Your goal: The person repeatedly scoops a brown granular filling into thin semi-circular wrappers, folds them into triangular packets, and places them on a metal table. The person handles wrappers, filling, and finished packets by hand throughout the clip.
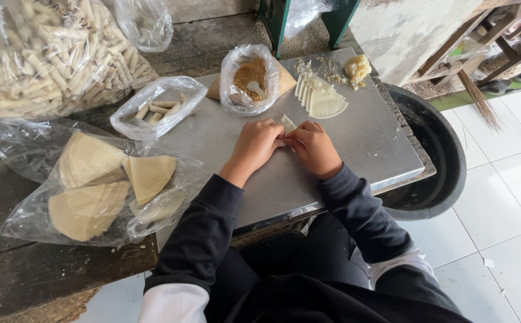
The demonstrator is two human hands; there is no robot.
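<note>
A dark wooden bench [45, 269] fills the left of the view, and on it rests a grey metal slab [368, 143] that serves as the work surface. At the far left lies a big clear bag of finished pale rolls [51, 54]; nearer sits a bag of quarter-round wrapper sheets [99, 185]. A black tub [446, 161] stands on the tiled floor to the right. Far on the slab are a small bag of a few rolls [156, 107], an open bag of brown crumbly filling [250, 75] with a spoon in it, and a fanned stack of cut wrappers [323, 98].

At the slab's middle the left hand [256, 145] and right hand [314, 146] meet, fingers curled down and pinched together on a small wrapper piece [288, 124]. Only its pale tip shows, pointing away from the person; what shows of it suggests its long axis runs near to far, but the rest is hidden. Both hands touch it, neither clearly nearer. How tightly they pinch I cannot tell.
</note>
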